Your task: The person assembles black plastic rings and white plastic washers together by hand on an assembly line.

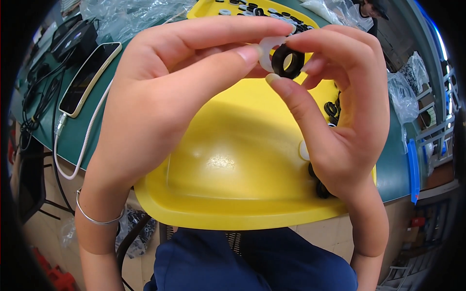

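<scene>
Above a yellow tray [233, 140], both my hands meet in the upper middle of the head view. My left hand [179, 72] pinches a translucent white ring [265, 52] between thumb and fingers. A black ring [288, 61] with an open centre is gripped by thumb and forefinger of my right hand [340, 92]. The two rings are side by side and overlap in view; whether they are joined I cannot tell. Fingers partly cover the white ring. Black rings [331, 110] and a white piece [304, 150] lie by the tray's right side, partly behind my right hand.
More small black and white rings [259, 10] lie at the tray's far end. On the green table [141, 36] at left are a phone [90, 80] on a white cable [73, 175], and a black device [75, 41]. Clear plastic bags lie behind. A person [371, 12] is at the far right.
</scene>
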`<state>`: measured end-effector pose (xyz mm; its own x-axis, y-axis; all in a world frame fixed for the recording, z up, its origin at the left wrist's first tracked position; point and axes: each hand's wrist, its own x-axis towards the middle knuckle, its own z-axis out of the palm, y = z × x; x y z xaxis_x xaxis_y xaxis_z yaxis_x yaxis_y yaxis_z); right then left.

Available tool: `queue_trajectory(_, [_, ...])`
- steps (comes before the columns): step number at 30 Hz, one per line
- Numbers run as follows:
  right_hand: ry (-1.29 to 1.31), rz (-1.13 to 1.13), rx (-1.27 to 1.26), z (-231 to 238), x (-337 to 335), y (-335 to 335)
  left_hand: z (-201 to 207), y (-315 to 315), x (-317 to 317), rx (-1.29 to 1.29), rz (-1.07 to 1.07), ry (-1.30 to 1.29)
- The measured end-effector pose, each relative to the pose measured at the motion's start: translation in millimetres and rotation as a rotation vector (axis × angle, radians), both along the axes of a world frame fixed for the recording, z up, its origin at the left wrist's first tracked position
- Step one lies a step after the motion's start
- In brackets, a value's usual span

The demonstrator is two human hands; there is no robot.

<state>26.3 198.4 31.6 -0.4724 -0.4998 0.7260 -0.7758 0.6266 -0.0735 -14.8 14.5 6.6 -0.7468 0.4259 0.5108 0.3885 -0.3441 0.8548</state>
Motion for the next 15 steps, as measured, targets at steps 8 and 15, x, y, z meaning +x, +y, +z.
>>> queue_trajectory(8, [0.055, 0.003, -0.094, -7.0, -1.7, 5.3, -1.4, 4.5, -1.3, -0.079, 0.029, 0.048])
queue_trajectory(15, [-0.105, 0.165, -0.227, -6.0, -1.5, 7.3, -0.5, 2.6, -3.2, -0.073, 0.021, -0.061])
